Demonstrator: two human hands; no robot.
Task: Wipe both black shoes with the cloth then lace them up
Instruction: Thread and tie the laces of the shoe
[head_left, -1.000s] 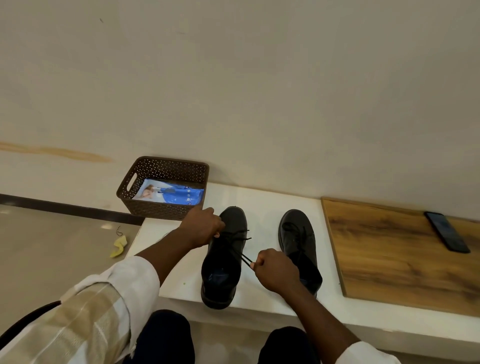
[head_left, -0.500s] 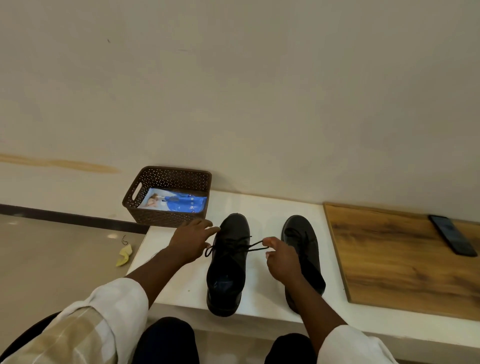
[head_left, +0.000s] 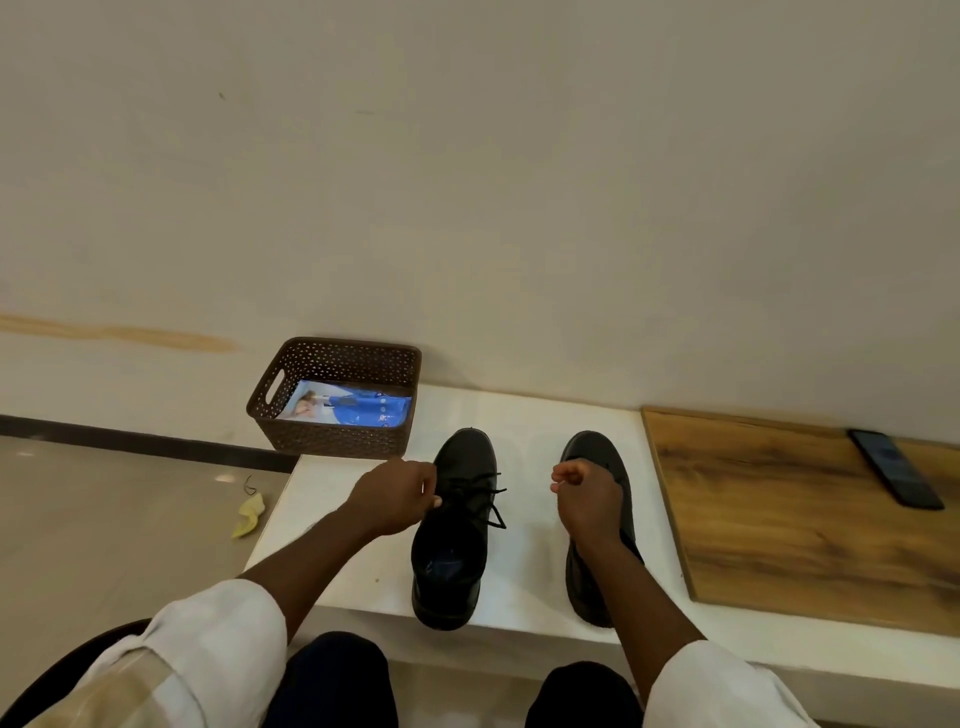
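Shoes: two black shoes are stood side by side on the white bench (head_left: 332, 571), toes toward the wall; the left shoe (head_left: 457, 525) is set near the middle of the front edge, its heel at that edge, and the right shoe (head_left: 597, 457) is placed well apart from it, toward the wooden board (head_left: 789, 519).
Left hand: the left hand (head_left: 397, 493) is held against the left shoe's left side, fingers curled and pinched at the laces (head_left: 485, 493); which strand is gripped cannot be told.
Right hand: the right hand (head_left: 584, 491) is closed in a loose fist above the right shoe, thumb and forefinger pressed together; whether a lace is pinched cannot be made out.
Laces: loose ends are seen splayed over the left shoe's tongue, untied.
Basket: a brown perforated basket (head_left: 337, 436) is set at the bench's far left corner; a blue and white printed packet (head_left: 348, 410) is laid flat inside.
Board: a dark phone (head_left: 896, 467) is laid at the board's far right.
Floor: a yellow scrap (head_left: 249, 514) is seen left of the bench.
Hidden: the right shoe's middle is covered by the right hand and forearm.
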